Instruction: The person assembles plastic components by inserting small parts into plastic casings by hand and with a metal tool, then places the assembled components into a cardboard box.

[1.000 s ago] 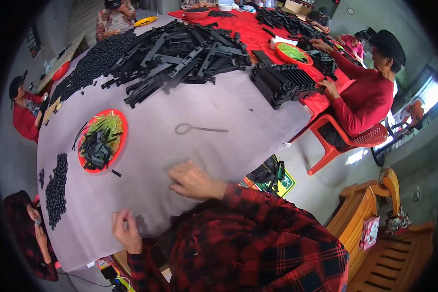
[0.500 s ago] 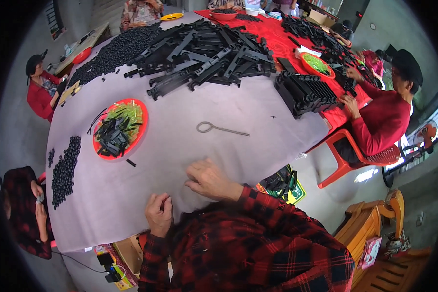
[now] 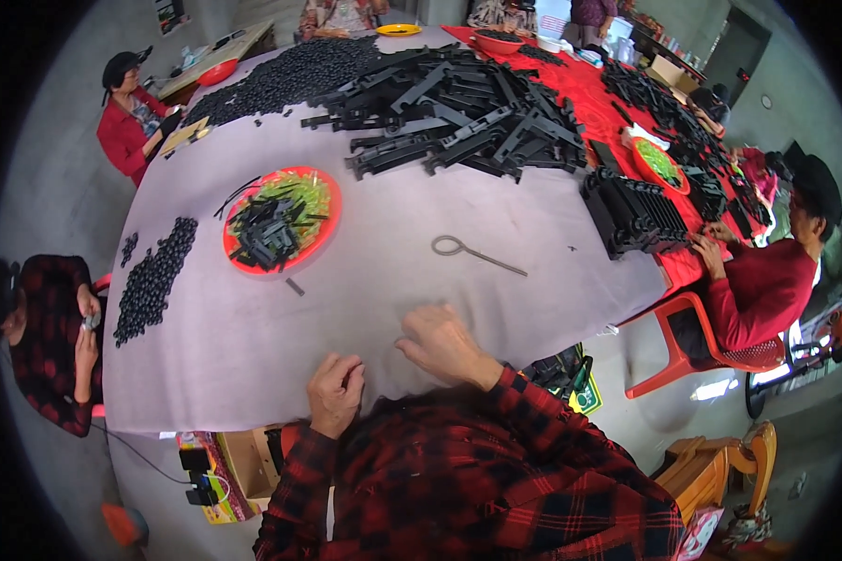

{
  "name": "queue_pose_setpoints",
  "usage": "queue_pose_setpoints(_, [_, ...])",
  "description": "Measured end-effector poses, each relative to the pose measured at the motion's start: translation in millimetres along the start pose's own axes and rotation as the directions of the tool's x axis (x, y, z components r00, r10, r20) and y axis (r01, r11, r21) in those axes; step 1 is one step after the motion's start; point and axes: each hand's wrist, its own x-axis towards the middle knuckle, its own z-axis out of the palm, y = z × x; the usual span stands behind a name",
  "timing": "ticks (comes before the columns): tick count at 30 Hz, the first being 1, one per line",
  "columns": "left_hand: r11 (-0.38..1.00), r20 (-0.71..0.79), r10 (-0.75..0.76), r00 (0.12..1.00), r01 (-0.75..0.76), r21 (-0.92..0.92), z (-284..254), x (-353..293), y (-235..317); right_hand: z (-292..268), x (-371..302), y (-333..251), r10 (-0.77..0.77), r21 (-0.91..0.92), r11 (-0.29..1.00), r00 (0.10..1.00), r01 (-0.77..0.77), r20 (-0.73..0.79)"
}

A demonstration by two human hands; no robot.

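Note:
My left hand (image 3: pixel 335 393) rests at the near edge of the cloth-covered table (image 3: pixel 393 215), its fingers curled in with the thumb against them; nothing shows in it. My right hand (image 3: pixel 447 346) lies palm down on the cloth, loosely bent, thumb apart, holding nothing I can see. Beyond it lies a thin metal rod with a looped end (image 3: pixel 477 255), untouched. To the left stands a red plate (image 3: pixel 330 224) heaped with green translucent strips and short black pieces. One short black piece (image 3: pixel 296 287) lies just below that plate.
A large pile of long black plastic parts (image 3: pixel 468 112) fills the far middle, beside many small black round pieces (image 3: pixel 290 79). More round pieces (image 3: pixel 159 276) lie at left. Stacked black parts (image 3: pixel 631 215) stand at right. Co-workers sit left and right, one near a red chair (image 3: pixel 683 346).
My view has turned, so the table things appear further right. My hands stay nearly where they were on the table. The right-hand co-worker's hands have come closer together.

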Motion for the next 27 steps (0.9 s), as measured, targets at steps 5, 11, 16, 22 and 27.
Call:
queue_pose_setpoints(5, [0.999,0.007,0.018,1.0,-0.019,0.03,0.7,0.5,1.6,1.3,-0.5,1.6,-0.043,-0.001,0.999,0.997,0.043,-0.063])
queue_pose_setpoints(11, [0.996,0.017,0.053,0.998,-0.054,0.07,0.7,1.5,3.6,-3.2,0.0,1.1,-0.01,-0.005,1.0,0.999,0.01,-0.035])
queue_pose_setpoints(16, [0.998,0.015,0.037,0.999,-0.038,0.045,2.2,-0.3,-1.4,-3.0,0.3,-0.2,0.002,0.016,1.0,1.0,-0.002,-0.028])
queue_pose_setpoints(22, [0.999,0.012,0.016,1.0,-0.017,0.044,1.3,-0.1,1.2,-2.1,0.9,-0.3,0.002,0.018,1.0,1.0,-0.001,-0.027])
queue_pose_setpoints(27, [0.997,0.021,0.021,1.0,-0.023,0.077,0.1,1.1,2.7,-2.6,0.9,-0.4,0.01,0.03,1.0,1.0,-0.01,-0.016])
